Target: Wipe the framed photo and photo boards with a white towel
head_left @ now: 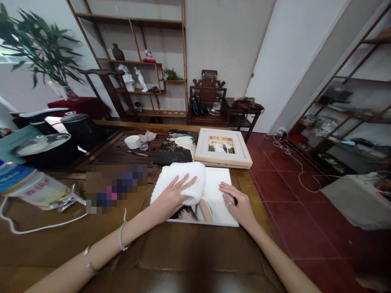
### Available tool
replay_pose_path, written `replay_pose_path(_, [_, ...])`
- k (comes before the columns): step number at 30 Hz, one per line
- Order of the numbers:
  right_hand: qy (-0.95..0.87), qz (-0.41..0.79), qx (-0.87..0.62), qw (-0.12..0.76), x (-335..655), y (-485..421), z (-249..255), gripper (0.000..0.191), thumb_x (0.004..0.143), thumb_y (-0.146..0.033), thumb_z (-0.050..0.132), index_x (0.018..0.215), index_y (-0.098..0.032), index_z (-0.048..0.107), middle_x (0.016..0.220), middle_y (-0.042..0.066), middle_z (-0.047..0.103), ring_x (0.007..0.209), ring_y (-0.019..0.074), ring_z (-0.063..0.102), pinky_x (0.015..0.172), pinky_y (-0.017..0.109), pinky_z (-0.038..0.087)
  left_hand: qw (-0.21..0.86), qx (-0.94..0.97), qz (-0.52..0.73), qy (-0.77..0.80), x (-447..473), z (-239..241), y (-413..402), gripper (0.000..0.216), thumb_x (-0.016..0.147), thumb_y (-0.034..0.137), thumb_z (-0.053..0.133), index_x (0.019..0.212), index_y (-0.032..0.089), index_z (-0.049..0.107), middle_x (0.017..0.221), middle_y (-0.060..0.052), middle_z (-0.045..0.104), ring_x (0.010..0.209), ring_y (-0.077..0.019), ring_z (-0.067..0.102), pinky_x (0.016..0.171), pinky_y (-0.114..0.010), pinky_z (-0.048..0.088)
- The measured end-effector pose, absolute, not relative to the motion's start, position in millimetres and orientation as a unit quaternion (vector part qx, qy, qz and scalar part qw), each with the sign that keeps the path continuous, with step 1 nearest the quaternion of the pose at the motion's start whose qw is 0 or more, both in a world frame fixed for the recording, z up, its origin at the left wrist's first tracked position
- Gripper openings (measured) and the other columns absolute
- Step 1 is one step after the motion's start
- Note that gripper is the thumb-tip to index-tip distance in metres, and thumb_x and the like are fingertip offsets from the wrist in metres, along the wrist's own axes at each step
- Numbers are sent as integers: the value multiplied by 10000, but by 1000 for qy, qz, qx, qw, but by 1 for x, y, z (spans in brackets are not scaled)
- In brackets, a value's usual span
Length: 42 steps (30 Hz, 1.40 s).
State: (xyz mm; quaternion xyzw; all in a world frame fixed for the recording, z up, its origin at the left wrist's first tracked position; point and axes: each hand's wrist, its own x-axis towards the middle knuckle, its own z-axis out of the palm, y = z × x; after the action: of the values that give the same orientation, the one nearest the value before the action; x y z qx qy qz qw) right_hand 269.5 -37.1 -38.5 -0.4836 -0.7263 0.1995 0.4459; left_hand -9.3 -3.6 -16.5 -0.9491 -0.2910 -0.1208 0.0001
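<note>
A large unframed photo print (218, 183) lies flat on the wooden table (171, 252) in front of me. A folded white cloth (183, 177) rests on its left half. My left hand (171, 195) lies flat on the cloth, fingers stretched out. The fingers of my right hand (236, 203), one with a ring, are spread and press on the print's right edge. Beyond the print lie a white framed photo (222, 151) and a dark photo print (177, 148).
A white cup (132, 141) and a small glass (143, 145) stand further back on the table. Black pots (76, 126) and a packet (33, 187) sit at the left, with a white cable (36, 228). Red tiled floor (290, 195) lies right; shelves line the walls.
</note>
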Motion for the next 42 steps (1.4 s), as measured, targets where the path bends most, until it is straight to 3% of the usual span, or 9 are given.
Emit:
replay_pose_path(4, [-726, 201, -485, 444, 270, -36, -39, 254, 847, -173, 510, 1022, -219, 688, 1121, 69, 679, 1142, 218, 583, 1000, 407, 456, -29, -942, -92, -321, -9, -8, -3, 342, 819, 20, 486, 1085, 184, 626, 1513, -92, 230, 1404, -298, 88, 1089, -574, 173])
replay_pose_path(8, [-725, 202, -485, 445, 270, -36, -39, 255, 844, -173, 515, 1024, -220, 688, 1120, 69, 680, 1140, 221, 585, 998, 408, 457, -112, -938, -19, -327, -13, 13, -28, 464, 793, -35, 440, 1105, 242, 642, 1498, -42, 286, 1397, -309, 129, 1072, -544, 251])
replay_pose_path(13, [-724, 205, -487, 443, 270, -37, -39, 257, 843, -174, 519, 1028, -227, 690, 1128, 68, 676, 1138, 223, 586, 996, 414, 458, -182, -937, 76, -287, -14, 34, -74, 341, 758, -12, 521, 904, 223, 720, 1466, -48, 348, 1349, -336, 281, 1061, -483, 309])
replay_pose_path(18, [-727, 205, -482, 444, 269, -37, -39, 254, 847, -168, 511, 1020, -217, 690, 1122, 72, 677, 1141, 217, 583, 999, 404, 457, -167, -910, 80, -371, -8, 43, -63, 464, 810, -12, 434, 1099, 276, 655, 1477, -15, 324, 1351, -320, 279, 1013, -496, 375])
replay_pose_path(27, [-733, 195, -470, 451, 271, -35, -41, 247, 847, -163, 515, 1018, -217, 685, 1113, 72, 681, 1135, 215, 588, 995, 404, 460, -75, -911, -20, -404, -22, 15, 9, 415, 851, 27, 422, 1164, 227, 607, 1513, -58, 235, 1391, -314, 149, 1072, -547, 242])
replay_pose_path(35, [-727, 195, -478, 454, 269, -35, -40, 253, 838, -152, 511, 1006, -214, 690, 1101, 72, 687, 1124, 214, 596, 986, 400, 467, -109, -898, 105, -414, -3, 21, -50, 535, 774, -49, 425, 1142, 274, 640, 1521, -53, 197, 1375, -387, 142, 1008, -620, 295])
replay_pose_path(42, [-725, 197, -479, 454, 269, -36, -38, 258, 836, -160, 508, 1007, -216, 693, 1102, 71, 688, 1126, 217, 596, 990, 402, 466, -177, -885, 125, -411, -18, 11, -91, 463, 697, -19, 528, 1019, 265, 702, 1489, -26, 279, 1343, -351, 280, 978, -439, 436])
